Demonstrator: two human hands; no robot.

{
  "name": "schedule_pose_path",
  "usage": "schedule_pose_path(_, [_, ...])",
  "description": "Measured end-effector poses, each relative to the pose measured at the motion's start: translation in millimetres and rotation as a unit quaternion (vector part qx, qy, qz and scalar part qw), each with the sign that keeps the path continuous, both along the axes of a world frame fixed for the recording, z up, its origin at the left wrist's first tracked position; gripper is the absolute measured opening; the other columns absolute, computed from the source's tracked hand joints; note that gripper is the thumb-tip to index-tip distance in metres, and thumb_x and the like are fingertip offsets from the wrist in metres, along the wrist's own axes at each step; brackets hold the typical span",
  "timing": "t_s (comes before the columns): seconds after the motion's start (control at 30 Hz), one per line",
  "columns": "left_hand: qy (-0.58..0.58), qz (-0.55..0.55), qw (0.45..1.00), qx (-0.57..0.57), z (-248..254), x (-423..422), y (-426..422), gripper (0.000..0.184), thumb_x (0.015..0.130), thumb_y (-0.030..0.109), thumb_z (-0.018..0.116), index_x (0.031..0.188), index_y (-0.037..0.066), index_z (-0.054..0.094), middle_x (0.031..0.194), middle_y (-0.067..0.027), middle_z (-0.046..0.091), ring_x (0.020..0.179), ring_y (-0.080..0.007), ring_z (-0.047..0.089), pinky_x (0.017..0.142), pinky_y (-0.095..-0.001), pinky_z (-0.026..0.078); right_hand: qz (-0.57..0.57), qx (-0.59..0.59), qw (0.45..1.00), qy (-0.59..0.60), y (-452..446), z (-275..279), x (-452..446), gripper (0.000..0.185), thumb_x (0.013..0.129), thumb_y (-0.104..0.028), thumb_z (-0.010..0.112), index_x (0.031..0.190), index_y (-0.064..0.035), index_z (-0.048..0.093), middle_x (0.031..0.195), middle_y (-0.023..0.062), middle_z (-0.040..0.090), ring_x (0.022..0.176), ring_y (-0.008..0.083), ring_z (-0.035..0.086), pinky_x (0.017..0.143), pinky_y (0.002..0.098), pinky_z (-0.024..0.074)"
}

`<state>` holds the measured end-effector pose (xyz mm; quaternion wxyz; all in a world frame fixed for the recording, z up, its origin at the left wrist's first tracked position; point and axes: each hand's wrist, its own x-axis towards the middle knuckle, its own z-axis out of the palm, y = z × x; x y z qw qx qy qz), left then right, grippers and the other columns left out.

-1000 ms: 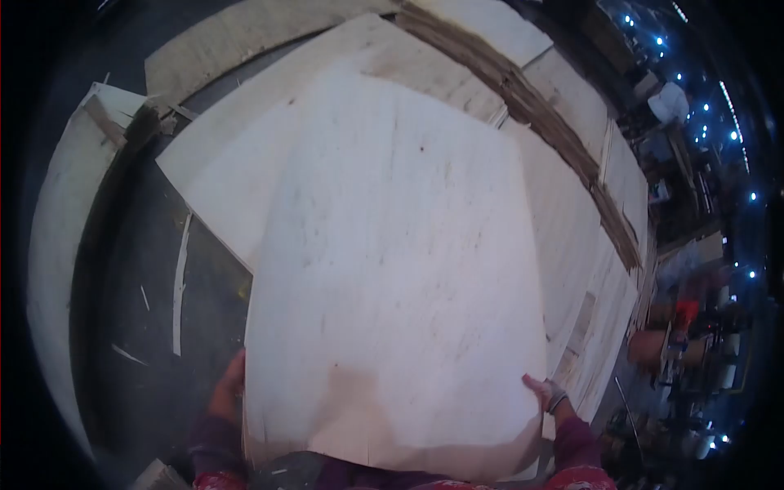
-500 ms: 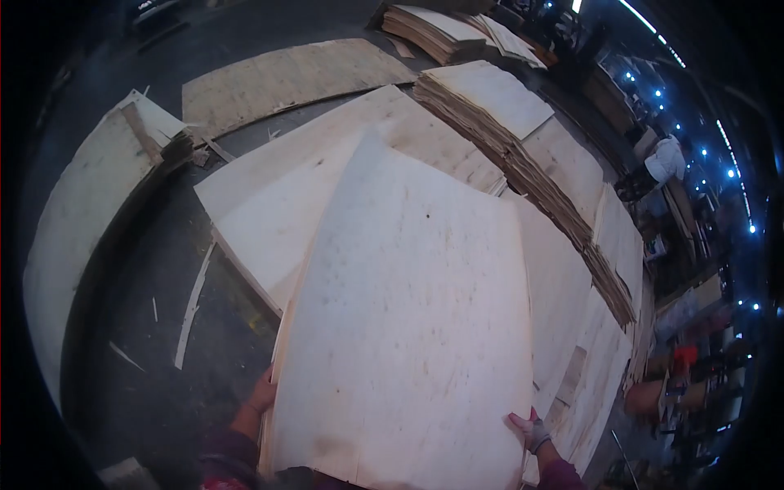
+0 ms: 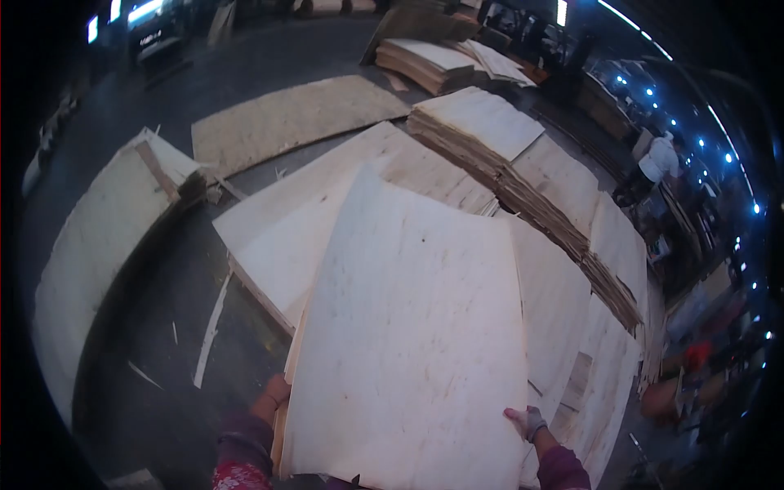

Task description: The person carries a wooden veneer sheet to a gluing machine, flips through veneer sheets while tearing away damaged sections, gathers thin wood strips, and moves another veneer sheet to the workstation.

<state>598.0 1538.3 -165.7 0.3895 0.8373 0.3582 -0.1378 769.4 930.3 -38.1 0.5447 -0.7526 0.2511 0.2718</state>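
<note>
A large pale wood veneer sheet [image 3: 408, 343] reaches from the bottom of the view to its middle, with more sheet edges showing under its left side. My left hand [image 3: 276, 394] grips the left edge, its fingers partly hidden by the wood. At the right edge my right hand [image 3: 525, 421] is closed on the same sheet, thumb on top, with a band around the wrist. Beneath and beyond lies another pale sheet [image 3: 282, 220], set at an angle.
Layered veneer stacks [image 3: 482, 122] run diagonally at the right. A curved stack [image 3: 106, 237] stands at the left, a long sheet [image 3: 294, 118] behind. Thin wood strips [image 3: 212, 331] lie on the dark floor. A person in a white top [image 3: 657, 159] is at the far right.
The view has tilted up, showing more floor and stacks in the distance. Both hands keep their hold on the sheet, which appears lower, and its left side shows more layered edges.
</note>
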Motion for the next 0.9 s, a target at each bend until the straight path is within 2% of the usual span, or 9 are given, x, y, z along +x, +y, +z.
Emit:
schedule_pose_path(0.1, [0.024, -0.073, 0.997, 0.014, 40, 10, 18, 0.040, 0.072, 0.030, 0.063, 0.094, -0.003, 0.060, 0.084, -0.0188, 0.063, 0.073, -0.0270, 0.063, 0.065, -0.0368, 0.049, 0.036, 0.028, 0.999, 0.001, 6, 22, 4, 0.041, 0.068, -0.011, 0.073, 0.099, 0.0071, 0.055, 0.090, 0.0123, 0.061, 0.074, 0.0201, 0.060, 0.067, 0.0321, 0.0500])
schedule_pose_path(0.17, [-0.078, -0.095, 0.984, -0.126, 92, 26, 25, 0.037, 0.074, 0.028, 0.061, 0.094, -0.003, 0.060, 0.084, -0.0159, 0.064, 0.072, -0.0178, 0.059, 0.063, -0.0340, 0.048, 0.034, 0.054, 0.998, -0.021, 7, 50, 1, 0.043, 0.067, -0.013, 0.074, 0.099, 0.0077, 0.055, 0.090, 0.0127, 0.061, 0.073, 0.0201, 0.060, 0.067, 0.0318, 0.0500])
schedule_pose_path(0.27, [-0.113, -0.213, 0.963, -0.120, 189, 33, 25, 0.031, 0.078, 0.021, 0.058, 0.096, -0.004, 0.060, 0.086, -0.0087, 0.064, 0.074, -0.0149, 0.057, 0.063, -0.0326, 0.048, 0.108, -0.032, 0.989, -0.096, -11, 65, -12, 0.045, 0.065, -0.015, 0.075, 0.098, 0.0080, 0.055, 0.088, 0.0124, 0.061, 0.072, 0.0200, 0.059, 0.066, 0.0315, 0.0499])
schedule_pose_path(0.37, [-0.076, -0.173, 0.967, -0.169, 190, 10, 41, 0.035, 0.075, 0.024, 0.059, 0.096, -0.004, 0.059, 0.085, -0.0167, 0.063, 0.076, -0.0154, 0.057, 0.064, -0.0323, 0.046, 0.084, 0.037, 0.992, -0.089, -19, 81, -40, 0.047, 0.065, -0.014, 0.074, 0.104, 0.0036, 0.053, 0.091, 0.0125, 0.061, 0.075, 0.0209, 0.060, 0.066, 0.0346, 0.0505])
schedule_pose_path(0.43, [-0.095, -0.242, 0.960, -0.102, 159, -8, 50, 0.037, 0.074, 0.028, 0.059, 0.094, -0.004, 0.059, 0.085, -0.0189, 0.063, 0.077, -0.0199, 0.059, 0.064, -0.0334, 0.047, 0.088, -0.048, 0.991, -0.092, 0, 120, -90, 0.048, 0.063, -0.020, 0.076, 0.096, 0.0084, 0.055, 0.088, 0.0138, 0.061, 0.072, 0.0191, 0.059, 0.064, 0.0322, 0.0487])
schedule_pose_path(0.5, [-0.113, -0.305, 0.945, -0.038, 164, -38, 46, 0.040, 0.073, 0.031, 0.060, 0.091, -0.004, 0.060, 0.085, -0.0211, 0.062, 0.078, -0.0244, 0.061, 0.064, -0.0345, 0.047, 0.082, -0.050, 0.993, -0.073, -2, 98, -127, 0.048, 0.062, -0.017, 0.076, 0.098, 0.0064, 0.054, 0.086, 0.0129, 0.061, 0.071, 0.0196, 0.059, 0.063, 0.0324, 0.0491])
schedule_pose_path(0.57, [-0.021, -0.293, 0.955, 0.032, 209, -46, 17, 0.047, 0.070, 0.038, 0.061, 0.085, -0.006, 0.061, 0.084, -0.0248, 0.060, 0.079, -0.0346, 0.061, 0.066, -0.0375, 0.047, 0.077, -0.054, 0.994, -0.060, -7, 61, -152, 0.048, 0.062, -0.015, 0.076, 0.100, 0.0045, 0.053, 0.084, 0.0119, 0.061, 0.071, 0.0202, 0.059, 0.063, 0.0325, 0.0495])
schedule_pose_path(0.67, [-0.112, -0.336, 0.931, 0.089, 186, -64, 27, 0.050, 0.067, 0.041, 0.063, 0.082, -0.007, 0.061, 0.082, -0.0258, 0.060, 0.078, -0.0377, 0.060, 0.067, -0.0392, 0.047, 0.115, -0.175, 0.966, -0.150, -11, 27, -200, 0.044, 0.062, -0.015, 0.074, 0.096, 0.0048, 0.055, 0.082, 0.0116, 0.060, 0.066, 0.0199, 0.059, 0.060, 0.0322, 0.0489])
schedule_pose_path(0.9, [-0.156, -0.391, 0.896, 0.141, 229, -111, -15, 0.053, 0.067, 0.042, 0.063, 0.083, -0.009, 0.060, 0.083, -0.0269, 0.060, 0.080, -0.0366, 0.060, 0.068, -0.0388, 0.047, 0.052, -0.172, 0.965, -0.190, 6, 117, -329, 0.040, 0.064, -0.018, 0.072, 0.093, 0.0054, 0.057, 0.079, 0.0117, 0.062, 0.064, 0.0193, 0.058, 0.060, 0.0316, 0.0481])
